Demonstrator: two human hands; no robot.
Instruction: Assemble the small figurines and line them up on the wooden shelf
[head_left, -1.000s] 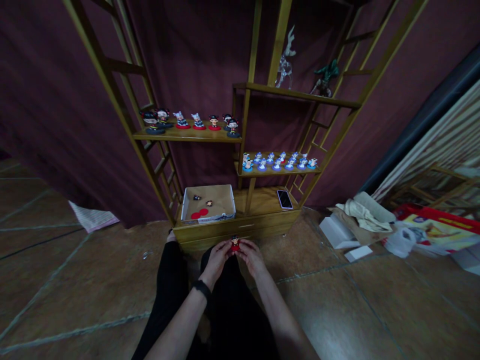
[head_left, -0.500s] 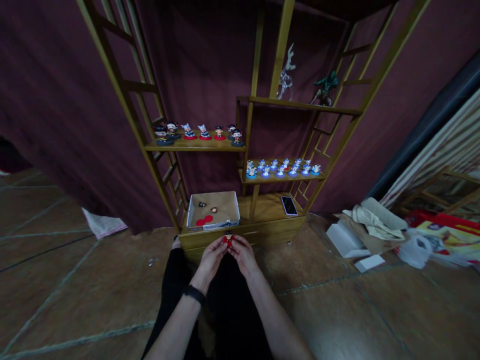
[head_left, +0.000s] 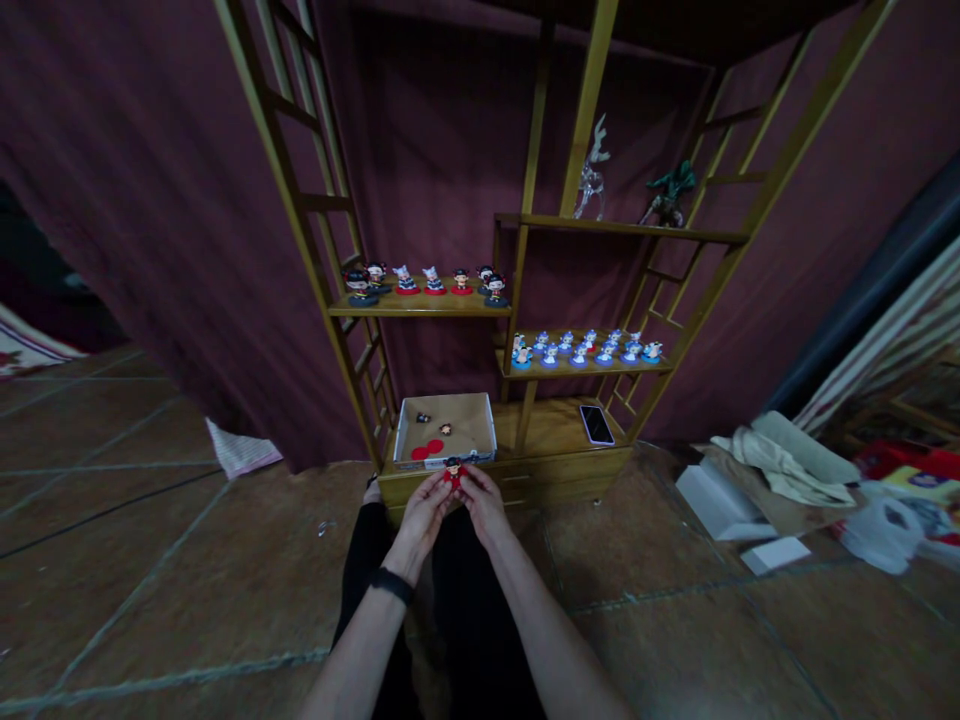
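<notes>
Both of my hands meet in front of me, pinching a small figurine on a red base (head_left: 454, 471). My left hand (head_left: 424, 510) grips it from the left, with a black band on that wrist. My right hand (head_left: 484, 505) grips it from the right. Just beyond them a shallow cardboard box (head_left: 480, 415) rests on the low wooden cabinet (head_left: 555, 468); it holds red discs and two small pieces. On the left shelf (head_left: 420, 309) stand several figurines on red and black bases. The lower right shelf (head_left: 592, 368) carries several figurines on blue bases.
A phone (head_left: 597, 424) lies on the cabinet top right of the box. A clear deer (head_left: 591, 170) and a dark green figure (head_left: 667, 193) stand on the top shelf. White boxes, cloth and bags (head_left: 780, 470) litter the floor at right. A patterned cloth (head_left: 240, 450) lies at left.
My view has shifted to the left and tilted up, so the shelves sit lower and further right in frame. My hands stay together on the figurine, now closer to the cabinet's front edge.
</notes>
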